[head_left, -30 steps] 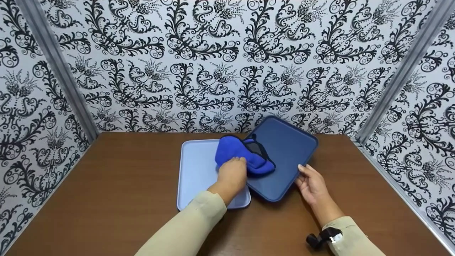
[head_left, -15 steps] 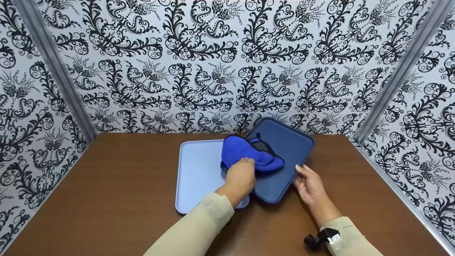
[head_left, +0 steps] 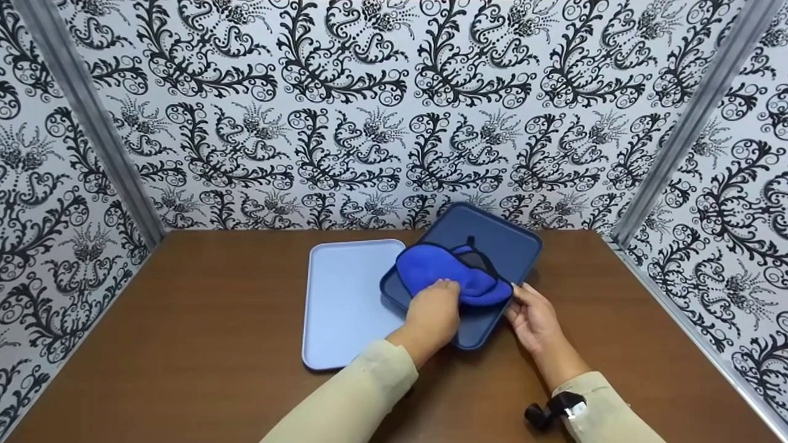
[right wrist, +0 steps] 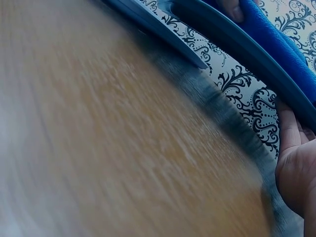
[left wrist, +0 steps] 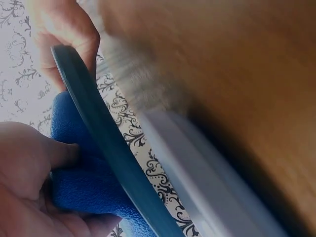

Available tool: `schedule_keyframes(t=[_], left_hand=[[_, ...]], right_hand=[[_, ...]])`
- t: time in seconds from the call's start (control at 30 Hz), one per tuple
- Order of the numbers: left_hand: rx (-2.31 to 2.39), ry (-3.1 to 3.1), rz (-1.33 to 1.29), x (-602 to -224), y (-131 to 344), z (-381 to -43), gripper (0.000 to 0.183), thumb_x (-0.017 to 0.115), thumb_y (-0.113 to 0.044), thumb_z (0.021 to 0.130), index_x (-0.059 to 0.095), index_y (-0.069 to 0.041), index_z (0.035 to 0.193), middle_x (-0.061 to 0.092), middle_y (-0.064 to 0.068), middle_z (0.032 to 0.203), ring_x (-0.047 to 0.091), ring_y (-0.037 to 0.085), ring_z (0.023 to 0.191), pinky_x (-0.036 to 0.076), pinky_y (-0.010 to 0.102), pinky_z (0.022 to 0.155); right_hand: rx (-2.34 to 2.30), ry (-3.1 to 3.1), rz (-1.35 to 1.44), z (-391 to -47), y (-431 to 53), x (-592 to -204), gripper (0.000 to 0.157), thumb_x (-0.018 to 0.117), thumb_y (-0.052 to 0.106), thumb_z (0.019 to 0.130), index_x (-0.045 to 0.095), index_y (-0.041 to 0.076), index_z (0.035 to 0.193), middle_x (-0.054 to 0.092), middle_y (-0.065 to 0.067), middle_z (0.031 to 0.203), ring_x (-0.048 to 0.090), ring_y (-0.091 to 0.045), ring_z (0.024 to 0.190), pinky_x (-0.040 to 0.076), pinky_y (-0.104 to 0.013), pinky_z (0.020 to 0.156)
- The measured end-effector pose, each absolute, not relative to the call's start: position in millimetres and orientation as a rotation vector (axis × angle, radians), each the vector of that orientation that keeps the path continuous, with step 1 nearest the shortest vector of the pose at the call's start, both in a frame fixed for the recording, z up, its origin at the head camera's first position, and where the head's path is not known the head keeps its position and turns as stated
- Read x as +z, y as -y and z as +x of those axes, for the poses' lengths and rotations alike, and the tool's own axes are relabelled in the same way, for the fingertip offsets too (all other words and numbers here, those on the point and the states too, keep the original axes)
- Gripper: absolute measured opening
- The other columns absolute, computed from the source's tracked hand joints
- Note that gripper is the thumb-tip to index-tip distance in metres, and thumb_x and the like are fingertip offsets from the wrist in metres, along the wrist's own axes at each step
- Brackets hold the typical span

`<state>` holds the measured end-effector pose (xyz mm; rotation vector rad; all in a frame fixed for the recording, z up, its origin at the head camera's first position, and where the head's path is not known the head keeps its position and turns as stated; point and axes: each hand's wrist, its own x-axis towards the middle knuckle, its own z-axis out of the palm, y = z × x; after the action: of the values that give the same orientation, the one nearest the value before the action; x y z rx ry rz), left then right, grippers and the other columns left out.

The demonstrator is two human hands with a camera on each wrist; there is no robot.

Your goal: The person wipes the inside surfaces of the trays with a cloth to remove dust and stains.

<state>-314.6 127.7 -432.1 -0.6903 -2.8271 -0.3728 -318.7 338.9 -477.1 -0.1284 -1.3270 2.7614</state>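
My left hand [head_left: 433,315] pinches a soft blue cloth [head_left: 440,267] with black edging and a dark mesh patch. The left wrist view shows the thumb on one side of its fuzzy fabric [left wrist: 84,190] and fingers on the other. Beneath the cloth is a dark blue rectangular tray [head_left: 492,229], raised off the table and turned at an angle. My right hand [head_left: 535,319] grips this tray by its right edge, thumb on the rim and fingers underneath. The dark tray's left corner overlaps a light blue tray [head_left: 341,307] lying on the table.
A brown wooden table [head_left: 209,320] extends to both sides. Behind it stands a white wall [head_left: 345,160] with black scroll patterns, with similar side panels and grey corner posts [head_left: 689,117]. A black camera mount [head_left: 557,412] sits on the right wrist.
My left hand has moved right with the blue cloth across the dark tray, uncovering more of the light tray and the dark tray's left corner. The right hand stays nearly where it was.
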Motion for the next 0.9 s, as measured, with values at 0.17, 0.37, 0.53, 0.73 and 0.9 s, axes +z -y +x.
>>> schedule_keyframes(t=[0.17,0.37,0.53,0.73,0.9], left_hand=[[-0.397,2.84,-0.72,-431,-132,-310,0.033,0.062,-0.011,0.098,0.067,-0.01,0.13,0.068,0.008,0.14,0.062,0.022,0.134,0.053,0.037,0.11],[-0.372,2.833,-0.785,-430,-137,-304,0.031,0.061,-0.011,0.098,0.067,-0.012,0.129,0.067,0.006,0.141,0.061,0.02,0.135,0.052,0.035,0.11],[-0.324,2.785,-0.876,-431,-140,-299,0.03,0.061,-0.01,0.098,0.07,-0.014,0.127,0.068,0.005,0.14,0.062,0.019,0.134,0.053,0.034,0.109],[-0.271,2.831,-1.008,-431,-138,-299,0.047,0.059,-0.012,0.103,0.06,-0.027,0.147,0.056,0.004,0.155,0.051,0.021,0.146,0.045,0.037,0.118],[-0.157,2.822,-1.093,-431,-132,-302,0.044,0.051,-0.016,0.107,0.059,-0.031,0.148,0.051,0.004,0.159,0.045,0.02,0.15,0.04,0.036,0.122]], right_hand=[[2.743,1.365,-0.109,-319,-338,-477,0.035,0.037,0.0,0.109,0.07,0.008,0.105,0.078,-0.001,0.089,0.075,-0.008,0.081,0.061,-0.023,0.076],[2.723,1.379,-0.128,-318,-338,-477,0.044,0.034,-0.001,0.108,0.075,0.012,0.097,0.078,0.001,0.084,0.073,-0.007,0.074,0.06,-0.022,0.07],[2.696,1.411,-0.156,-318,-338,-479,0.047,0.037,0.005,0.11,0.079,0.016,0.092,0.079,0.005,0.088,0.072,-0.005,0.077,0.058,-0.021,0.073],[2.664,1.441,-0.136,-317,-338,-480,0.046,0.039,0.009,0.111,0.079,0.019,0.092,0.077,0.007,0.095,0.069,-0.004,0.089,0.057,-0.019,0.083],[2.669,1.459,-0.157,-316,-338,-479,0.04,0.039,0.01,0.111,0.075,0.019,0.098,0.077,0.007,0.092,0.069,-0.002,0.08,0.057,-0.018,0.077]])
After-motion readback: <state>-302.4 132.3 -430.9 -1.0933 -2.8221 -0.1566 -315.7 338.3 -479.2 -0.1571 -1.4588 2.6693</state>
